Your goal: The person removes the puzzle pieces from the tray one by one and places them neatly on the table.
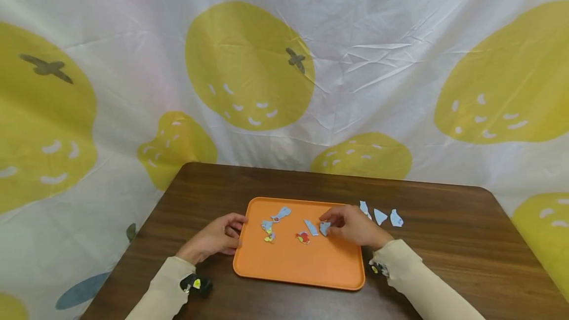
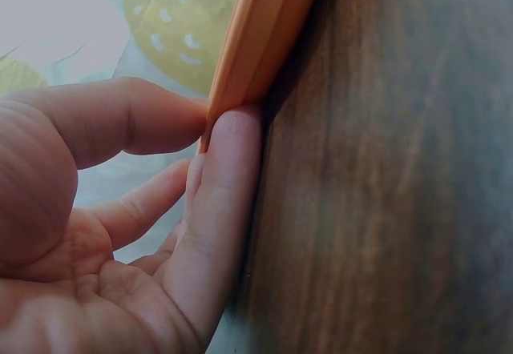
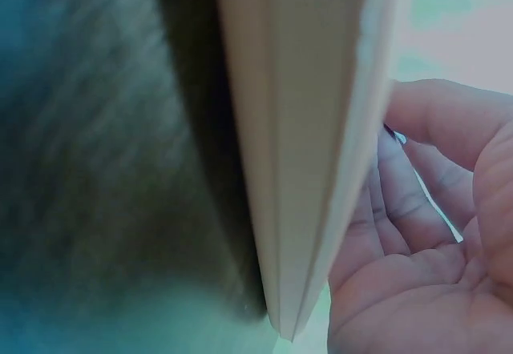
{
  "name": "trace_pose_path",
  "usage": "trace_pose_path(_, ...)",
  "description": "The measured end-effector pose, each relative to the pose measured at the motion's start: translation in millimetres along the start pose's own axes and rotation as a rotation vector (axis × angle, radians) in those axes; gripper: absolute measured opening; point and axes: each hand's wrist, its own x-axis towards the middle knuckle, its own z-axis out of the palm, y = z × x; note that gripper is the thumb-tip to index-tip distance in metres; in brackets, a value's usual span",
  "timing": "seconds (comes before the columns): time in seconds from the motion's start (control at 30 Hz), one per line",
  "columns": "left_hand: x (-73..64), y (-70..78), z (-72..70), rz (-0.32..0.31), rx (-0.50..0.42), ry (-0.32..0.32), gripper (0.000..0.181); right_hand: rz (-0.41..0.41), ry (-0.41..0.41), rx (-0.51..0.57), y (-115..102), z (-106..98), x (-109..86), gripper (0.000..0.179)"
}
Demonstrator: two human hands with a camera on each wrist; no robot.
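On the orange tray, my right hand holds a small bluish-grey paper piece between thumb and fingers. In the right wrist view that hand is above the tray rim, which hides part of its fingers. A pale strip-shaped piece lies just left of the held piece, with a red-printed piece below it. My left hand rests at the tray's left edge, its fingertips touching the rim and outer wall. Farther left lie a pale blue piece and a cluster with yellow print.
Three more pale pieces lie on the dark wooden table to the right of the tray, including a triangular one. A white curtain printed with yellow fruit hangs behind the table.
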Motion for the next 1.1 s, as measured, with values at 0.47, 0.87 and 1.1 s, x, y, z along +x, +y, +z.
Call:
trace_pose_path(0.47, -0.4, 0.0, 1.0, -0.010, 0.000, 0.009, 0.062, -0.027, 0.094, 0.017, -6.4, -1.9, -8.2, 0.025)
trace_pose_path(0.87, 0.2, 0.9, 1.8, -0.001, 0.003, 0.008, 0.063, 0.043, 0.171, 0.038, -3.8, -7.5, -16.8, 0.016)
trace_pose_path(1.1, 0.0, 1.0, 1.9, -0.007, 0.002, 0.006, 0.063, 0.045, 0.183, 0.082, -2.2, -9.7, -23.6, 0.019)
